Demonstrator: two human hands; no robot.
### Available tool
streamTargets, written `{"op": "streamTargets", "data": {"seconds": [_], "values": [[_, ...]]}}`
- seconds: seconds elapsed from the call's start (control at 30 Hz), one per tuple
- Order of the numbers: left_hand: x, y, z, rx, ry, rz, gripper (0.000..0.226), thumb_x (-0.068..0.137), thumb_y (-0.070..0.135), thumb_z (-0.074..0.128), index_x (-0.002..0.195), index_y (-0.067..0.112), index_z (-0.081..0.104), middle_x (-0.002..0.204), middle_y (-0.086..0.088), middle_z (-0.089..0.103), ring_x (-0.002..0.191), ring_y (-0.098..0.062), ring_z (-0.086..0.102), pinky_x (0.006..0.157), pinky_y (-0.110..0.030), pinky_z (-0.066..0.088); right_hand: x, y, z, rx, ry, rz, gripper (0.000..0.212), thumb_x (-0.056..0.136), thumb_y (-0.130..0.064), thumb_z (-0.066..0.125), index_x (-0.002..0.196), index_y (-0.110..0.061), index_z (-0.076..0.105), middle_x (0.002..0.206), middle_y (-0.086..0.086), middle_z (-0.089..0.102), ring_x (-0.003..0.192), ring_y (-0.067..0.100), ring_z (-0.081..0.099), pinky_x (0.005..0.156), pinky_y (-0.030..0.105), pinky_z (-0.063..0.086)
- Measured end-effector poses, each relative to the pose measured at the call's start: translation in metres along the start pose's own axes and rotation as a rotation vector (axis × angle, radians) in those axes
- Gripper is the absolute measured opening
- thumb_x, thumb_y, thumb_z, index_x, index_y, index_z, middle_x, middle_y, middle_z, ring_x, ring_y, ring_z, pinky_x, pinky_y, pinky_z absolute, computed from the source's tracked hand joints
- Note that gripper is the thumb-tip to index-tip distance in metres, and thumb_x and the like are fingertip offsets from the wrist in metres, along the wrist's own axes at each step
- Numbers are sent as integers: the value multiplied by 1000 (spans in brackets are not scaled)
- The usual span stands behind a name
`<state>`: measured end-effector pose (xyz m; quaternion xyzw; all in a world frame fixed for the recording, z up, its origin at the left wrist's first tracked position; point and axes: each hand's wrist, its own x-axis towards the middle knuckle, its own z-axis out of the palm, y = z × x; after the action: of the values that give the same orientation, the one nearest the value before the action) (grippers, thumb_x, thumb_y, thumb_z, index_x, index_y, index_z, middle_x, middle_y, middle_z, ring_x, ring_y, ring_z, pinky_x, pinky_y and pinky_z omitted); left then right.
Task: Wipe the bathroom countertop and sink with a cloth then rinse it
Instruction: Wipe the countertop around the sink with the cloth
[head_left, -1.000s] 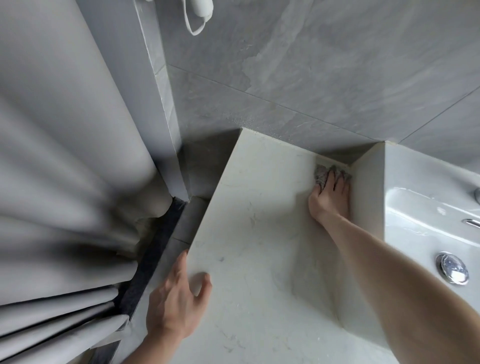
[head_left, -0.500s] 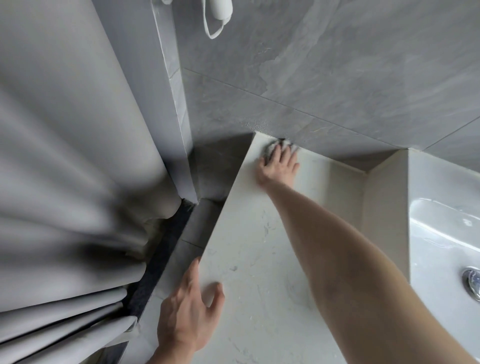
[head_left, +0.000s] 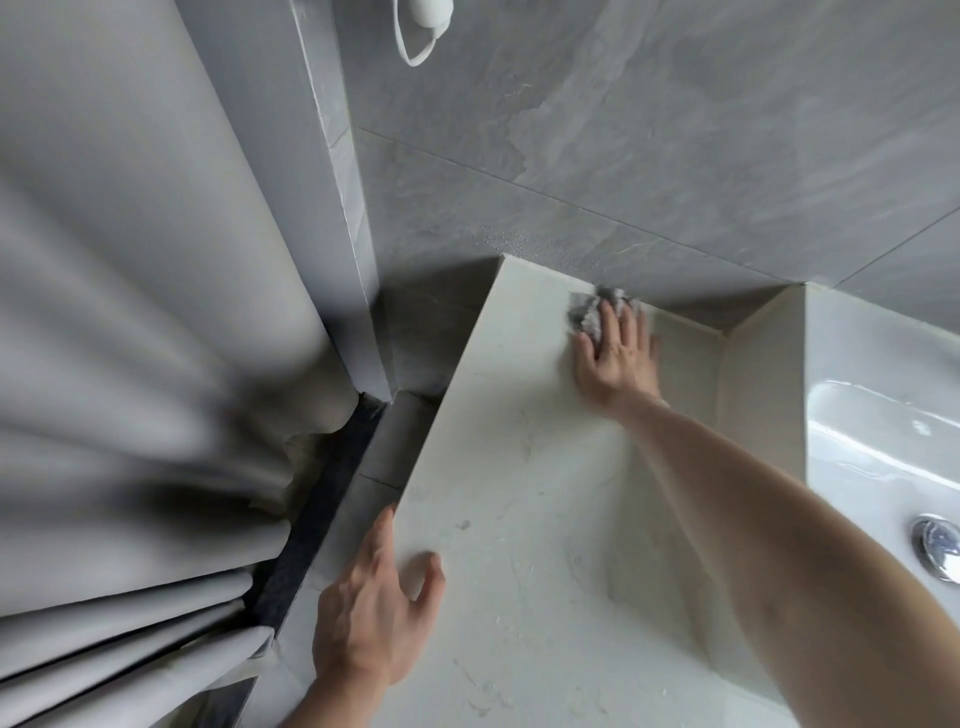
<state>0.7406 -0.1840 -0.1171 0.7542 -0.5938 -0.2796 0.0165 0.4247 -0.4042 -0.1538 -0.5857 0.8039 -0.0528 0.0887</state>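
Observation:
A pale marble countertop (head_left: 519, 519) runs from the front to the tiled back wall. My right hand (head_left: 618, 353) lies flat with straight fingers on a grey cloth (head_left: 587, 312), pressing it onto the countertop at the back edge by the wall. Only the cloth's far end shows past my fingertips. My left hand (head_left: 369, 613) rests on the countertop's left edge, fingers loose, thumb on top. The white sink (head_left: 883, 415) stands at the right, with its chrome drain plug (head_left: 937, 545) low in the basin.
A grey shower curtain (head_left: 130, 389) hangs bunched at the left beside a tiled wall corner (head_left: 343, 208). A dark threshold strip (head_left: 317, 514) runs between curtain and counter. A white loop and handle (head_left: 421, 31) hang on the grey tiled wall above.
My right hand with the cloth swept left along the back edge from the sink's side wall to the far left corner, then came back rightward to the middle. My left hand stayed put.

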Motion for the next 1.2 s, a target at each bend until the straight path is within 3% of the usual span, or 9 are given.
{"op": "streamTargets", "data": {"seconds": [0.1,0.23,0.43,0.67,0.73,0.8,0.93,1.07,1.2], "values": [[-1,0,0,1,2,-7,80,90,71,33,158,32,14,153,4,47,121,-26,61,98,-38,46,-8,54,-11,-7,30,152,71,102,-55,29,163,-19,20,171,9,14,158,26,7,126,51,6],[0,1,0,-8,9,3,80,90,70,33,157,32,16,152,6,48,120,-24,62,96,-36,47,-15,79,-16,-10,83,271,82,97,-55,25,161,-4,18,168,22,17,157,34,11,129,40,2],[0,-1,1,-17,18,9,80,90,70,32,157,30,17,154,6,46,122,-23,61,98,-36,47,4,34,-6,170,170,482,92,84,-60,32,159,-7,29,168,20,19,157,34,10,126,49,6],[1,-1,2,7,24,33,81,87,72,29,156,31,16,150,4,51,115,-24,65,91,-38,50,19,-19,6,191,264,483,95,80,-60,45,153,1,37,159,25,34,151,42,24,121,53,19],[1,-2,4,9,25,30,81,87,73,29,156,32,15,148,4,53,116,-23,64,92,-38,50,19,-34,9,159,246,441,94,82,-60,46,154,0,36,161,25,31,152,41,22,121,52,18],[1,-2,5,15,25,28,82,87,73,28,156,32,13,149,4,52,120,-22,63,94,-38,48,18,-53,9,121,131,347,87,91,-57,46,159,-6,27,167,20,20,157,38,10,124,52,11],[1,-1,4,19,32,29,81,89,71,31,157,31,12,152,3,49,122,-22,61,96,-37,47,0,-104,14,70,-32,-15,75,99,-53,35,164,-19,18,172,9,9,159,32,-3,127,51,1],[1,1,5,26,33,6,80,90,69,35,157,29,17,149,1,52,123,-23,60,98,-36,46,-32,-134,25,56,-25,-241,71,98,-49,33,163,-23,22,172,6,13,159,28,2,128,49,3],[1,0,5,38,28,-8,82,88,70,36,157,28,21,147,-1,55,120,-27,62,94,-36,49,-64,-119,26,76,-23,-385,65,102,-46,28,163,-25,23,172,2,14,159,25,2,128,48,4]]}}
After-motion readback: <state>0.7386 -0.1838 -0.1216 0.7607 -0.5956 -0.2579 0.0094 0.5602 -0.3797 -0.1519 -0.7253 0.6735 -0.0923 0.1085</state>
